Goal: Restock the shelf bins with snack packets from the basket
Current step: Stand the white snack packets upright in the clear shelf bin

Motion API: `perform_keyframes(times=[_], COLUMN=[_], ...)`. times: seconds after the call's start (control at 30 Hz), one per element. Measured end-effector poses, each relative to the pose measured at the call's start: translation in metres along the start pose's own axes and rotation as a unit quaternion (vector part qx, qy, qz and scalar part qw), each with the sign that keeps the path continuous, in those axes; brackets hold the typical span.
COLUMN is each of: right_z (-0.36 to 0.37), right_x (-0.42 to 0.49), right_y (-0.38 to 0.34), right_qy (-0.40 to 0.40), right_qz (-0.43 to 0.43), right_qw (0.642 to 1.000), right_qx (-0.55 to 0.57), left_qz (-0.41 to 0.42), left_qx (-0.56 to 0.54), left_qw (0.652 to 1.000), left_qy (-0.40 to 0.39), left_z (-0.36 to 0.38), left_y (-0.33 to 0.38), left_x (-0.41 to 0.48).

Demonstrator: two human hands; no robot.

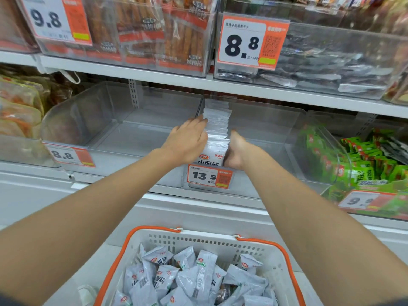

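Note:
A row of white snack packets [217,127] stands on edge along the left wall of a clear shelf bin [260,129], above a 13.5 price tag [209,176]. My left hand [187,140] lies flat against the row's left side with straight fingers. My right hand [235,149] presses the row's right side near the front packet, fingers curled around its edge. Below, a white basket with orange handles [154,239] holds several loose white packets [189,279].
An empty clear bin [123,129] sits to the left with an 8.8 tag. Green packets [362,164] fill the bin on the right. The upper shelf [176,79] carries bins of red and dark snack packs, close above the hands.

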State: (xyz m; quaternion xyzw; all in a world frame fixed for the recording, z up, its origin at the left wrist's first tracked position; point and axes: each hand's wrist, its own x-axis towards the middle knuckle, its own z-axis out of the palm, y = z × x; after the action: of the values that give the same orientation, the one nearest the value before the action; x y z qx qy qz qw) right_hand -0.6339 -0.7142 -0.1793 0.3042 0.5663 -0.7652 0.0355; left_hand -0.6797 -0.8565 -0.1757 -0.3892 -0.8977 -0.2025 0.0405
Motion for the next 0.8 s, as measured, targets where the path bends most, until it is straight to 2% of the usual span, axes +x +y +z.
perform_keyframes(times=[0.13,0.23,0.37,0.43,0.5,0.6,0.7,0.8], right_z=[0.007,0.006,0.0,-0.008,-0.022,-0.039,-0.042,-0.039], right_x=[0.011,0.019,0.027,0.02,0.022,0.043,0.068,0.089], right_y=[0.0,0.001,0.002,-0.003,-0.008,-0.013,-0.017,-0.021], right_qy=[-0.047,-0.06,-0.065,-0.044,0.024,0.085,0.089,0.063], right_qz=[-0.007,-0.002,0.008,0.009,0.014,-0.008,-0.018,-0.04], right_qw=[0.999,0.998,0.998,0.999,1.0,0.996,0.996,0.997], right_qx=[-0.025,-0.004,-0.014,-0.027,-0.008,0.011,0.015,0.014], left_qz=[0.0,0.003,-0.022,-0.034,-0.022,-0.01,-0.041,-0.033], left_qx=[-0.018,-0.042,-0.008,0.0,0.023,0.099,0.157,0.145], left_qw=[1.0,0.999,1.0,0.999,1.0,0.993,0.979,0.982], left_qy=[0.001,-0.004,-0.012,0.003,0.002,-0.064,-0.123,-0.118], left_z=[0.005,0.008,0.001,-0.006,-0.011,-0.009,-0.002,0.004], left_y=[-0.003,-0.005,0.001,0.012,0.023,0.031,0.02,0.004], left_x=[0.002,0.003,0.005,0.01,0.025,0.057,0.077,0.079])
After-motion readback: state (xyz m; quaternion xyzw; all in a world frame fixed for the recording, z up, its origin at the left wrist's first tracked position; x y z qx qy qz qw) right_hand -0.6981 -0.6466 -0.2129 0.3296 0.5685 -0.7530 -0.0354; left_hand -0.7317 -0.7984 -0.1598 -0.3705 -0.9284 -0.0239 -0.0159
